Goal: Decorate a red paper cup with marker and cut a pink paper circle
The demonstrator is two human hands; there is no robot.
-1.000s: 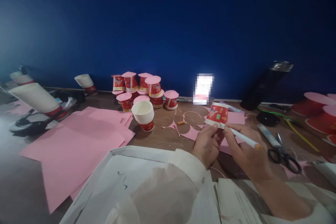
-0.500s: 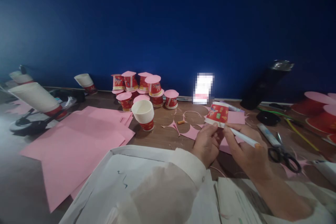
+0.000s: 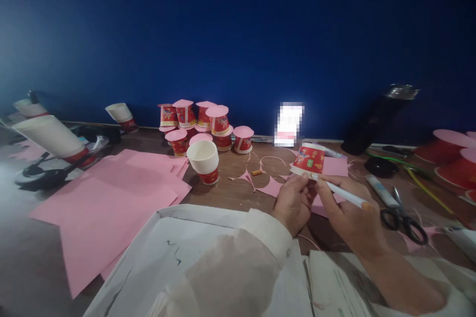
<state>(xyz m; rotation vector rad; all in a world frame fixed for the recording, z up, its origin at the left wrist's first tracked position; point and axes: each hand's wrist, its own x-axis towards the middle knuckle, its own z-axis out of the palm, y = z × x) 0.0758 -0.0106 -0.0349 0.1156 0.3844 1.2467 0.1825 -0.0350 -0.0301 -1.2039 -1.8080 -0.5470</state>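
Between the thumb and fingers of my left hand (image 3: 295, 205) is the rim of a red printed paper cup (image 3: 309, 159), tilted with its base away from me. My right hand (image 3: 351, 213) grips a white pen (image 3: 345, 194) with an orange end, its tip at the cup's pale rim. Whether the tip touches the rim, I cannot tell. Under and beside the cup lies pink paper (image 3: 336, 166). Pink offcuts (image 3: 270, 187) and a small orange-brown piece (image 3: 256, 173) are scattered left of my hands.
Black-handled scissors (image 3: 403, 223) lie right of my hand. Stacked white-rimmed cups (image 3: 203, 158) stand left of centre, before red cups with pink discs (image 3: 243, 139). Large pink sheets (image 3: 119, 193) spread leftward. A bright blurred screen (image 3: 289, 124) and a black bottle (image 3: 372, 121) stand behind.
Both hands keep their hold on the cup and pen, almost still. The pen tip looks shifted slightly left along the cup's rim.
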